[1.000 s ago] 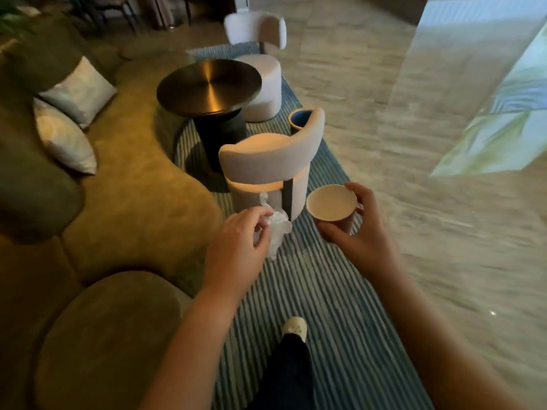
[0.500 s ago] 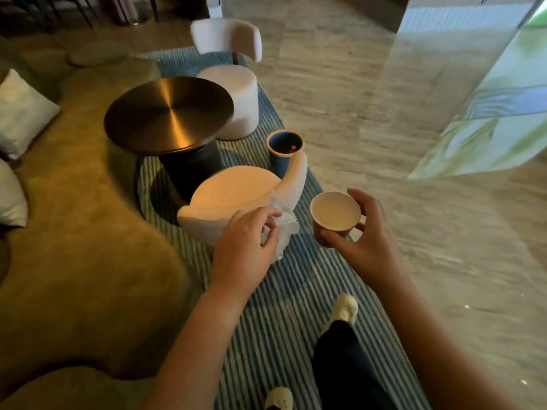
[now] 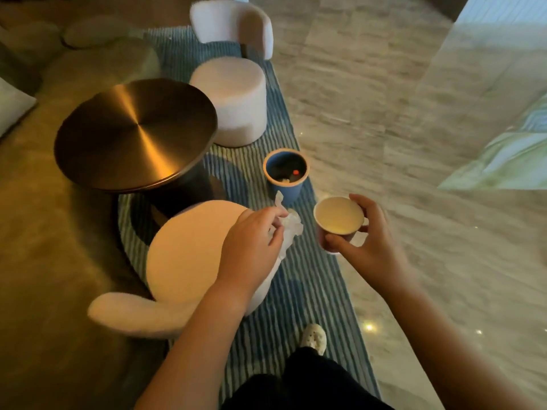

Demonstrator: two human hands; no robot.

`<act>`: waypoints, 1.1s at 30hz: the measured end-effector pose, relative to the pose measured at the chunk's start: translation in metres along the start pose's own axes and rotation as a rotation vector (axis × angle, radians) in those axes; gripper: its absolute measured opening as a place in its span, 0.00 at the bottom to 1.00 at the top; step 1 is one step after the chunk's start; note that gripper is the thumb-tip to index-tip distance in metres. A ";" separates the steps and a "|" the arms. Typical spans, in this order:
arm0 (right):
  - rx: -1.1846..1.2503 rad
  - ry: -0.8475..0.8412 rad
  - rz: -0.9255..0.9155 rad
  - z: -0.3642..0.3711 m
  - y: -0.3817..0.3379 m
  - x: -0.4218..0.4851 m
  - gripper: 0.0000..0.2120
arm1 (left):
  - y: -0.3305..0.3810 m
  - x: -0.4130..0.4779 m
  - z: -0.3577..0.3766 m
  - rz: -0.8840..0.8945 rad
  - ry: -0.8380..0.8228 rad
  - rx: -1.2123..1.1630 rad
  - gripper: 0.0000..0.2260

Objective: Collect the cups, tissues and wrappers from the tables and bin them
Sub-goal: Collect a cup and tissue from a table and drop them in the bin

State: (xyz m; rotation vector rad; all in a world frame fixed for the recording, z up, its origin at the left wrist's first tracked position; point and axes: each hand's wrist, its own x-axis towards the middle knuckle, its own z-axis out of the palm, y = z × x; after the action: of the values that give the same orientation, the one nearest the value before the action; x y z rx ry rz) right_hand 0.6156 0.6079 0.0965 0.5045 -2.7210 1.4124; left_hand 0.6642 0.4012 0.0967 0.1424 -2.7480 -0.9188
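My left hand (image 3: 251,247) pinches a crumpled white tissue (image 3: 291,226) over the near white chair. My right hand (image 3: 367,244) grips an empty paper cup (image 3: 339,216) by its side, mouth up. A small blue bin (image 3: 285,173) stands on the striped rug just beyond both hands, with dark rubbish, a red speck and something white inside. The round bronze table (image 3: 136,134) to the left has a bare top.
A white chair (image 3: 189,261) sits right under my left arm, and a second white chair (image 3: 233,96) stands beyond the table. A green curved sofa (image 3: 44,261) fills the left side. Marble floor (image 3: 384,99) opens to the right. My shoe (image 3: 313,338) is on the striped rug (image 3: 299,297).
I have walked forward along the rug, so the bin, table and chairs now lie much closer. Both hands keep hold of the tissue and cup and are nearer the bin.
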 end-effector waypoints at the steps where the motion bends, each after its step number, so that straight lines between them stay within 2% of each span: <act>1: -0.015 -0.024 0.005 -0.005 0.010 0.026 0.35 | 0.002 0.021 0.008 -0.014 0.005 0.000 0.11; 6: -0.028 -0.116 -0.005 -0.002 0.049 0.146 0.33 | -0.015 0.101 0.030 -0.142 0.015 -0.011 0.10; 12: -0.195 -0.270 -0.040 0.038 0.107 0.281 0.41 | -0.076 0.206 0.088 -0.330 0.057 -0.088 0.11; 17: -0.279 -0.441 0.011 0.078 0.171 0.396 0.36 | -0.131 0.305 0.150 -0.446 -0.001 -0.160 0.10; 20: -0.311 -0.492 0.073 0.106 0.203 0.456 0.36 | -0.155 0.351 0.178 -0.535 -0.029 -0.195 0.10; 25: -0.314 -0.492 -0.009 0.149 0.257 0.525 0.36 | -0.185 0.407 0.222 -0.713 -0.060 -0.287 0.08; 29: -0.289 -0.507 0.112 0.183 0.307 0.564 0.34 | -0.206 0.432 0.264 -0.857 -0.122 -0.354 0.08; 33: -0.295 -0.588 0.149 0.214 0.358 0.590 0.39 | -0.221 0.450 0.306 -0.960 -0.082 -0.390 0.09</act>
State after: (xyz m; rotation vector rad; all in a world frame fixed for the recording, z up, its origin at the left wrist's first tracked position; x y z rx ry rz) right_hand -0.0254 0.4693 -0.2070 0.8173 -3.4127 0.9638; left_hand 0.1549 0.3274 -0.1851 1.4425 -2.4309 -1.6592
